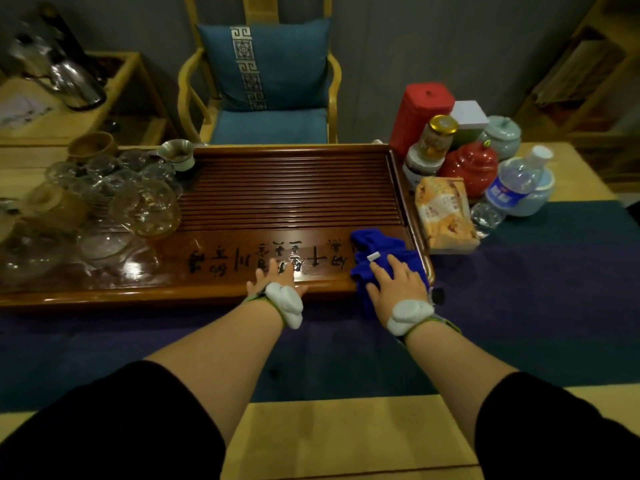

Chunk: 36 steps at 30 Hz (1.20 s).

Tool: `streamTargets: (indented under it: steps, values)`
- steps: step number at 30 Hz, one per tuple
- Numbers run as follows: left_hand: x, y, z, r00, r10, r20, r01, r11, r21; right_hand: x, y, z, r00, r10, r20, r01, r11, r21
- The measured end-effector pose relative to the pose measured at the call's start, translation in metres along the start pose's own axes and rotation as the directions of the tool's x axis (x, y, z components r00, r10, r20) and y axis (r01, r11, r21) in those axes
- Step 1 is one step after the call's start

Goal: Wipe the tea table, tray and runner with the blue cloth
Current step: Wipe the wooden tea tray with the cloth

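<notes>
Your right hand presses flat on the blue cloth at the right near corner of the tray; your left hand rests open on the tray edge. The cloth is soft and light and probably bunches easily, so keep your palm spread on its middle.

sleeves: black, short, end above the elbows, forearms bare | left wrist: green-grey strap, white lumpy rounded pod on top | right wrist: same strap, same white pod | no rings or gloves
</notes>
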State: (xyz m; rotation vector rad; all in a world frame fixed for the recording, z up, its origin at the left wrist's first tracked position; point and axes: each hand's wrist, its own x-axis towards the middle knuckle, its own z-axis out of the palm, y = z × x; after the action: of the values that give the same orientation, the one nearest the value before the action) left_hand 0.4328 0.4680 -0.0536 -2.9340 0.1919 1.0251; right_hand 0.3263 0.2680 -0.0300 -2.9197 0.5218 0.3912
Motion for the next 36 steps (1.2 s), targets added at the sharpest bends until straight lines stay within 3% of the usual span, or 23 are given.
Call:
streamTargets:
  steps: [4, 8, 13, 18, 26, 30, 36]
  values:
    - [-0.008, 0.008, -0.007, 1.0, -0.015, 0.008, 0.015, 0.998, 0.061, 0.002, -0.034, 0.01, 0.995, -0.095, 0.039, 0.097, 0.994, -0.059]
    - [-0.018, 0.015, -0.017, 0.999, -0.042, 0.03, 0.039, 0.995, 0.089, 0.004, -0.016, 0.008, 0.977, -0.203, 0.068, 0.205, 0.978, -0.029]
    - [-0.032, 0.022, -0.026, 0.997, -0.065, 0.045, 0.059, 0.989, 0.139, -0.001, 0.035, -0.001, 0.998, -0.065, 0.014, 0.066, 0.997, -0.045]
    - [-0.037, 0.024, -0.034, 0.995, -0.059, 0.075, 0.045, 0.983, 0.177, 0.003, 0.023, -0.009, 0.996, -0.038, 0.075, 0.039, 0.999, -0.018]
    - [-0.053, 0.031, -0.048, 0.995, -0.049, 0.083, 0.027, 0.968, 0.25, 0.056, 0.011, -0.033, 0.971, -0.102, 0.218, 0.113, 0.993, -0.038]
    - [-0.062, 0.034, -0.054, 0.994, -0.054, 0.091, 0.03, 0.967, 0.252, 0.057, 0.005, -0.023, 0.98, -0.107, 0.167, 0.116, 0.992, -0.043]
    - [-0.073, 0.042, -0.06, 0.995, -0.058, 0.083, 0.029, 0.947, 0.32, 0.045, 0.007, -0.014, 0.942, -0.283, 0.178, 0.296, 0.954, -0.049]
